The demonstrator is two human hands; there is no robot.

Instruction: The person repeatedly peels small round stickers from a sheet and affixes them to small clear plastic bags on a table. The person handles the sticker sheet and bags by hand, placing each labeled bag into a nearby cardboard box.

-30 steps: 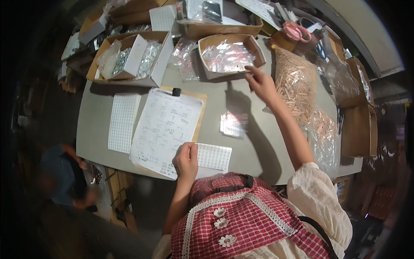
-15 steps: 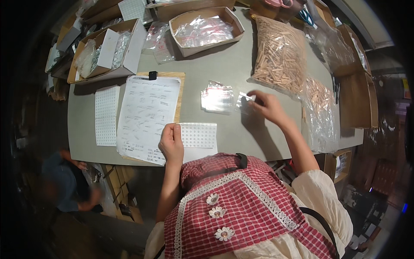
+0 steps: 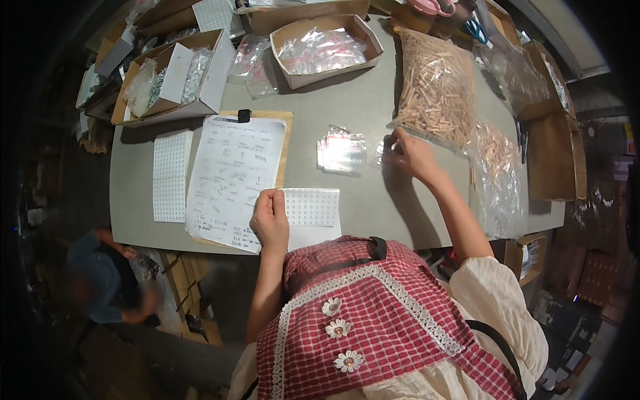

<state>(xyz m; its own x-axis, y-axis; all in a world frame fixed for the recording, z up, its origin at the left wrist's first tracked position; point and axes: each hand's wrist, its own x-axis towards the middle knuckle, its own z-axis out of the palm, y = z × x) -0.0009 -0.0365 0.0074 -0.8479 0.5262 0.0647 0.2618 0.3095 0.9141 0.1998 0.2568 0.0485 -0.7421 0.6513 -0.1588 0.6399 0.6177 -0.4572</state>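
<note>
Head view: the left hand is closed, thumb uppermost, on the left edge of a printed sheet, which spreads toward its 3 o'clock. The right hand has thumb and fingers drawn together on a clear bag, lying at their 8 o'clock. Farther out at 9 o'clock lies a bag stack; the dowel sack sits at 1 o'clock.

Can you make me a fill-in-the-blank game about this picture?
The clipboard lies to the ____ of the stack of small clear bags.
The number of white flowers showing on the red apron is ____.
The printed sheet at the left hand has a ____ background.

Missing words: left; three; white.
</note>
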